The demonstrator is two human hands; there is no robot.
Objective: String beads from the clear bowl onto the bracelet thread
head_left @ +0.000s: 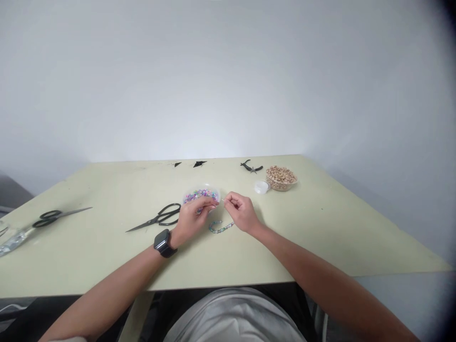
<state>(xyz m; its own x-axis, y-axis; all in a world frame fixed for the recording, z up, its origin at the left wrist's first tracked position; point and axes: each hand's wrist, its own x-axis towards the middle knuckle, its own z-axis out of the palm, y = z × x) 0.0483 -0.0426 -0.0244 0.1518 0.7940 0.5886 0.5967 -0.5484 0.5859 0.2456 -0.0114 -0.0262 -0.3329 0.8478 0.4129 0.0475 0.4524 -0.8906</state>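
My left hand (pixel 194 221) hovers over the near rim of a round transparent bowl (pixel 201 191) full of small multicoloured beads. Its fingertips are pinched together at the rim, and anything between them is too small to make out. My right hand (pixel 242 211) pinches a thin, pale needle or wire (pixel 223 200), whose tip points at my left fingertips. Just below the two hands, a curved strand of strung blue-green beads (pixel 221 227) lies on the pale green table (pixel 107 256).
Black-handled scissors (pixel 156 217) lie beside my left hand, and a second pair (pixel 52 218) lies further left. Black-handled pliers (pixel 251 166), a small white lid (pixel 261 186) and a bowl of tan beads (pixel 281 178) are at the back right. A wall stands behind the table.
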